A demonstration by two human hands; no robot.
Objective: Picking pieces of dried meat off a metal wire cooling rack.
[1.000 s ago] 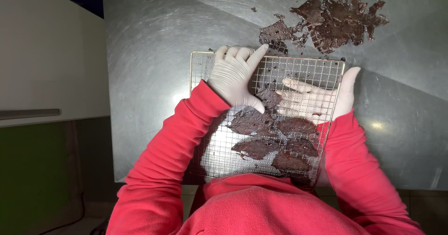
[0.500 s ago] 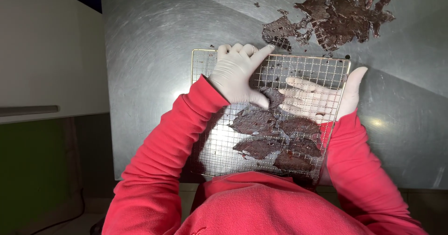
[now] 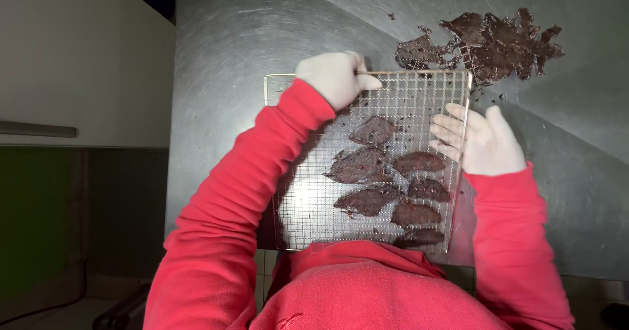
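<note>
Wire rack (image 3: 327, 205) was gripped at two edges over the steel table (image 3: 229, 74): the gloved left hand (image 3: 334, 77) was closed on the far rim, fingers curled over it, and the gloved right hand (image 3: 481, 140) was clasped on the right side rail. Both red sleeves (image 3: 223, 238) were bent inward. Dark dried pieces (image 3: 386, 179) lay on the mesh; a heap of similar pieces (image 3: 491, 41) lay on the table just beyond. The rack's near edge was hidden by the torso.

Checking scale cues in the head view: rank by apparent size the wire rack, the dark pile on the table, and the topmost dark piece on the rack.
1. wire rack
2. dark pile
3. topmost dark piece
</note>
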